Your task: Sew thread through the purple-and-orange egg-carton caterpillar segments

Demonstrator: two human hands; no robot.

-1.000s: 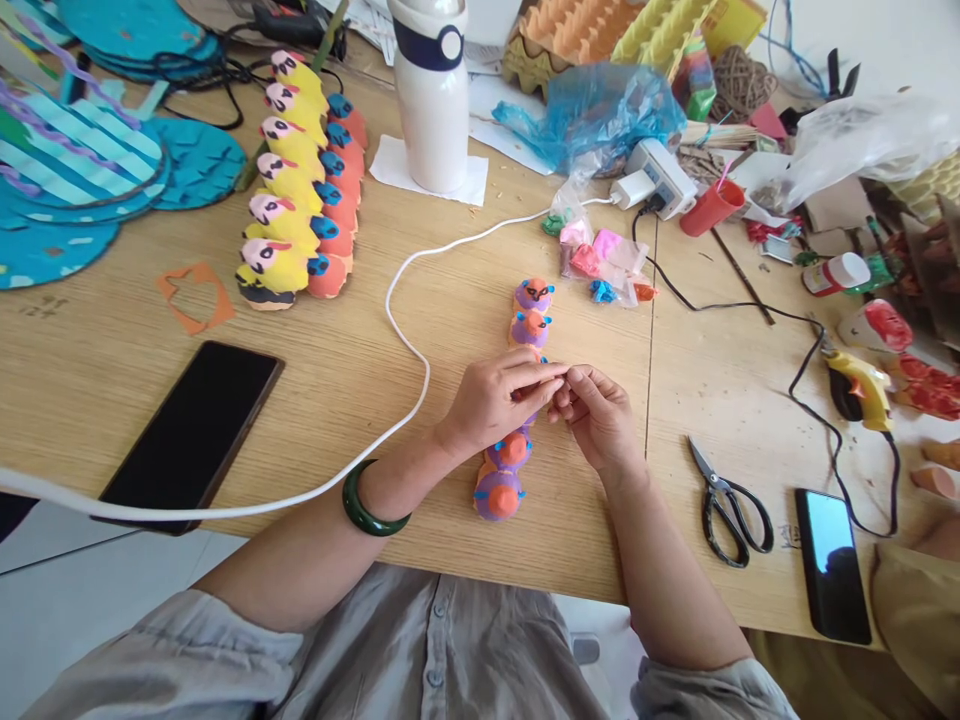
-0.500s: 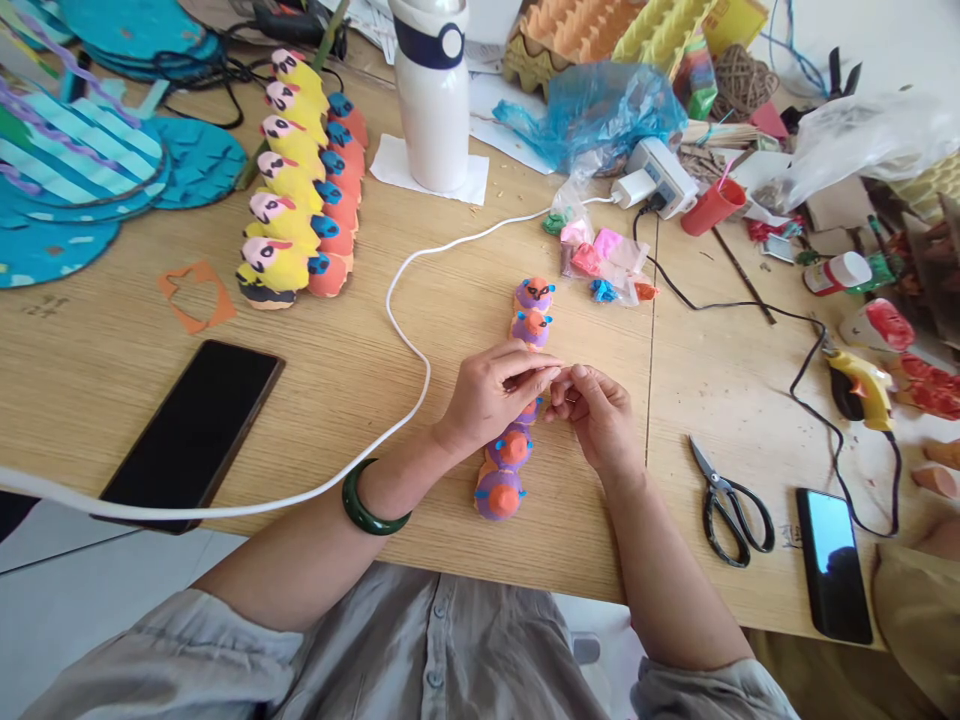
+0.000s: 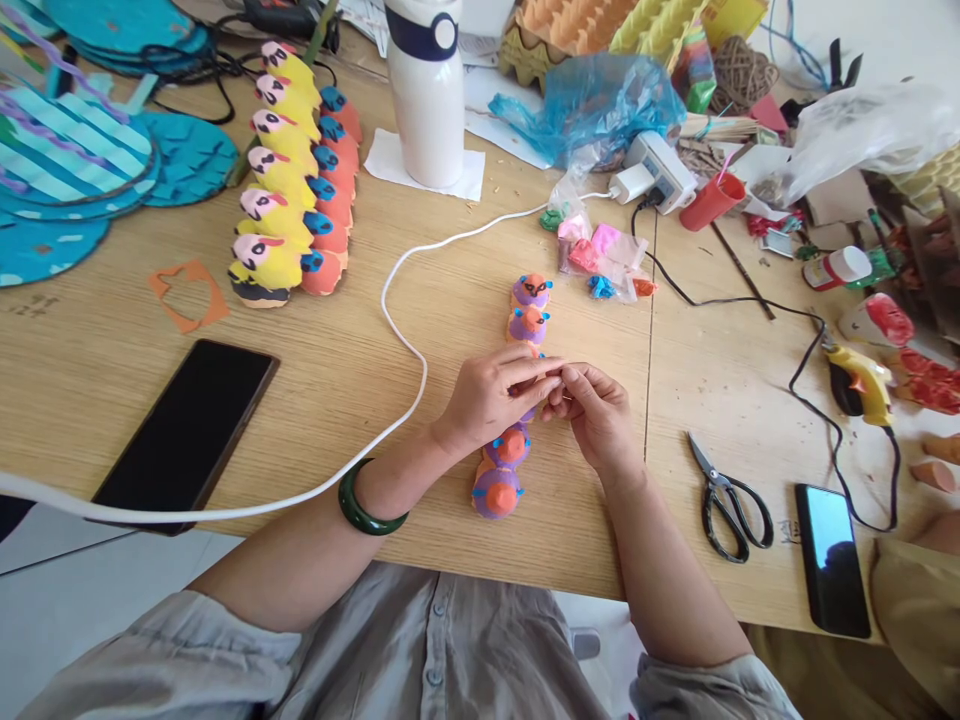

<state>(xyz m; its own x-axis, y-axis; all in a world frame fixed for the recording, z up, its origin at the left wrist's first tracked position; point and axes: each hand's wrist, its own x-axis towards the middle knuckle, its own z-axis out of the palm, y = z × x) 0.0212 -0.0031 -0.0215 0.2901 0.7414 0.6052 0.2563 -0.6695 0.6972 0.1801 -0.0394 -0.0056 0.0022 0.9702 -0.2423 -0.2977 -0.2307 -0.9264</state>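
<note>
Over a row of purple-and-orange clay figures (image 3: 498, 492) on the wooden table, my left hand (image 3: 491, 395) and my right hand (image 3: 598, 408) meet at the fingertips. Both are pinched closed; whatever lies between the fingers is too small to make out. The hands hide the middle of the row. The two far figures (image 3: 531, 291) carry dark marks on their orange parts; the near ones show none. Up and to the right, lumps of coloured clay (image 3: 601, 287) lie on and beside clear plastic wrap.
A white cable (image 3: 424, 370) curves left of my hands. Scissors (image 3: 726, 498), a phone (image 3: 834, 560) and a yellow glue gun (image 3: 862, 385) lie right; another phone (image 3: 187, 430), left. Yellow and red figures (image 3: 274, 205) and a white bottle (image 3: 427, 110) stand farther back.
My fingertips are still together and have shifted only slightly, with the left fingers a little farther over the right ones. The whole view has moved a little.
</note>
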